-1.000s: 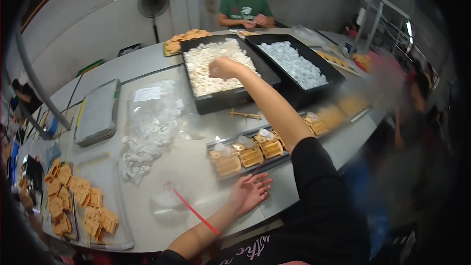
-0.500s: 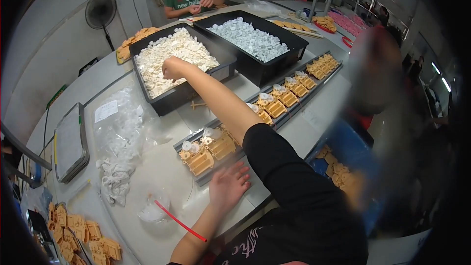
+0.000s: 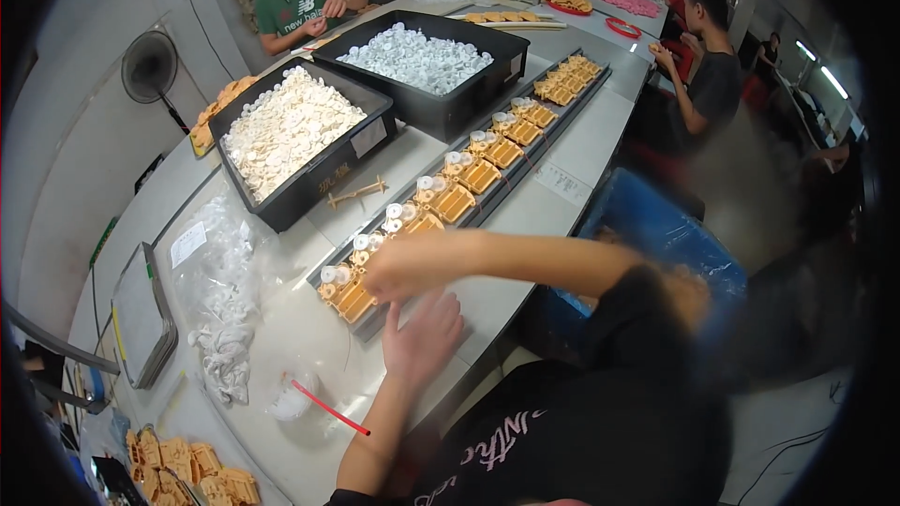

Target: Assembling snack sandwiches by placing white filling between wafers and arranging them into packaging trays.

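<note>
My right hand reaches across from the right over the near end of a grey channel. It is blurred, and its fingers are over or against the nearest tan plastic housings; whether it holds a part I cannot make out. My left hand lies beside the channel's near edge, just below the right hand, thumb raised and apart, palm holding nothing visible. Several tan housings sit in a row along the channel, many topped with clear and white gear wheels.
A black bin holds cream parts; another black bin holds pale translucent ones. A plastic bag, a cup with a red straw, and stacked trays are at left. A blue crate stands right. Other people sit nearby.
My right hand has left the bin of cream parts and come back to the near end of the channel. My left hand has shifted slightly; the whole view has turned to the right.
</note>
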`<action>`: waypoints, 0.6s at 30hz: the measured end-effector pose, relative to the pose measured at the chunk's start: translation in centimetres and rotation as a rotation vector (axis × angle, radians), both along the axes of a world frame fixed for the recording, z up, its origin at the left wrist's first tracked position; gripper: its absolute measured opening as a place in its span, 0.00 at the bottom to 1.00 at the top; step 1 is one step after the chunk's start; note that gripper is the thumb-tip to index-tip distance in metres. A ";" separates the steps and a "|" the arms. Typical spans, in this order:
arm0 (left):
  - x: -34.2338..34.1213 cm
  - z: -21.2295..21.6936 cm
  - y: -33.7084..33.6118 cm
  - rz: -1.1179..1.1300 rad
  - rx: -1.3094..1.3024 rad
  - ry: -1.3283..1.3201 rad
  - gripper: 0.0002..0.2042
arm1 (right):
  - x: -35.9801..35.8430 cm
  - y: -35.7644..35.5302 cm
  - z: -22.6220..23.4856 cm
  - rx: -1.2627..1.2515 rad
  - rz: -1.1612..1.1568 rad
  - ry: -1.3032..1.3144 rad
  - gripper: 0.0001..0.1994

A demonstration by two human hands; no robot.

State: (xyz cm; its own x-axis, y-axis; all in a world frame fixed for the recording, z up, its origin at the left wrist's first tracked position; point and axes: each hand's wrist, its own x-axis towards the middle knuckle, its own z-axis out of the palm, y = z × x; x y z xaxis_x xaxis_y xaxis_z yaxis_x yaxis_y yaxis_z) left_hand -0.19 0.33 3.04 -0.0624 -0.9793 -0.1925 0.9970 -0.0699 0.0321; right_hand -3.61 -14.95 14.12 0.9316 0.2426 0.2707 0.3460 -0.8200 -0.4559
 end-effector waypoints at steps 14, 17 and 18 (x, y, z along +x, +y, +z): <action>0.1 -2.0 0.1 0.017 -0.131 -0.101 0.27 | -7.3 3.7 -5.0 -0.254 -0.072 0.004 0.06; 0.1 -1.5 -0.1 0.042 -0.051 -0.117 0.27 | -7.5 4.0 -5.1 -0.225 -0.092 -0.043 0.07; 0.2 -1.5 -0.2 0.039 -0.028 -0.141 0.26 | -7.7 4.2 -4.7 -0.212 -0.111 -0.019 0.07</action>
